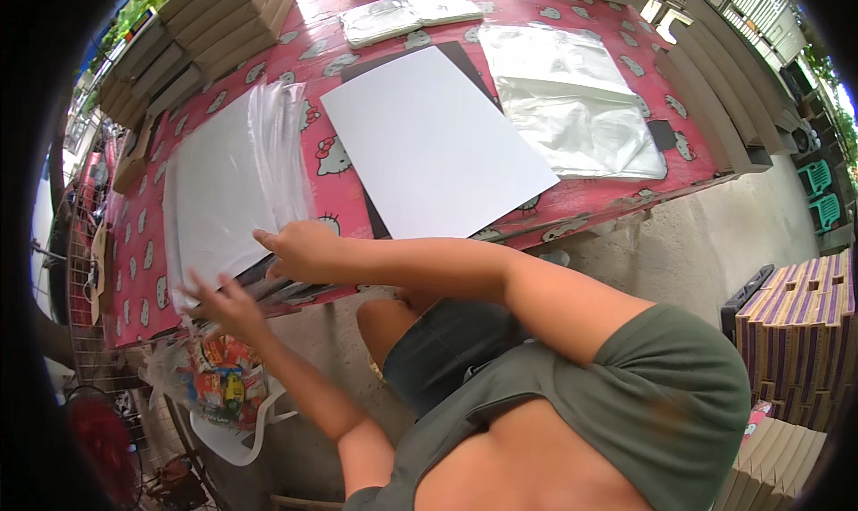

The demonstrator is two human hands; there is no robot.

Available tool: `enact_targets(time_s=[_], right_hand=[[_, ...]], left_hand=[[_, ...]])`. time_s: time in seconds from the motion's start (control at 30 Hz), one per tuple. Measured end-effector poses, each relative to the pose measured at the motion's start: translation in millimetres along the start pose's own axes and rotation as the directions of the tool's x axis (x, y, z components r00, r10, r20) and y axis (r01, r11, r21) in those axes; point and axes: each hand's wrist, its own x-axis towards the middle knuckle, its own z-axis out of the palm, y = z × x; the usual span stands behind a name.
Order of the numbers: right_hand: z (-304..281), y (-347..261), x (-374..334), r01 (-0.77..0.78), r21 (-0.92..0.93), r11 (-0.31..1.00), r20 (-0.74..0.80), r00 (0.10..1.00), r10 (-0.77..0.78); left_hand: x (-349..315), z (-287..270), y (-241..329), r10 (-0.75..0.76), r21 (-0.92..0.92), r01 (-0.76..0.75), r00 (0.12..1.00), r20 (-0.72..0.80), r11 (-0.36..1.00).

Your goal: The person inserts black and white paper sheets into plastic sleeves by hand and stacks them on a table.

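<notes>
A stack of clear plastic sleeves [223, 180], with white showing through, lies at the left of the table. My right hand [302, 247] is at its near right corner, index finger stretched out and the other fingers curled down by the film; their grip is partly hidden. My left hand [228, 310], smeared by motion, has its fingers spread at the stack's near edge, where loose film and a dark strip show. To the right, a large white sheet [438, 145] lies askew on a dark board [377, 216]. Beyond it sits a pile of folded clear plastic [572, 100].
The table has a pink patterned cover [626, 203]. Another plastic pile [411, 15] lies at the back. Stacked brown boxes [223, 20] stand far left, more boards [715, 91] at the right edge. Below the table's left edge hangs a bag of colourful packets [228, 377] by a white chair [237, 444].
</notes>
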Motion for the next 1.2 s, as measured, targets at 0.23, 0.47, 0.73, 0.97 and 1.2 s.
enact_targets(time_s=[0.23, 0.47, 0.73, 0.97, 1.2], right_hand=[[-206, 173, -163, -0.301, -0.138, 0.944, -0.523, 0.831, 0.189], [-219, 239, -201, -0.465, -0.275, 0.841, -0.501, 0.816, 0.287], [-276, 210, -214, -0.455, 0.442, 0.773, -0.742, 0.299, 0.6], [-193, 60, -211, -0.132, 0.835, 0.534, 0.022, 0.978, 0.207], [-195, 87, -207, -0.144, 0.467, 0.872, -0.241, 0.928, 0.283]], left_hand=[[-17, -36, 86, 0.107, 0.034, -0.114, 0.981, 0.163, 0.993], [-109, -43, 235, 0.669, -0.477, -0.473, 0.46, 0.584, 0.741], [-72, -55, 261, 0.597, -0.648, -0.152, 0.583, 0.551, 0.746], [-64, -85, 282, 0.524, -0.48, 0.84, 0.298, 0.798, 0.252], [-64, -100, 251, 0.229, -0.553, 0.832, 0.547, 0.805, -0.045]])
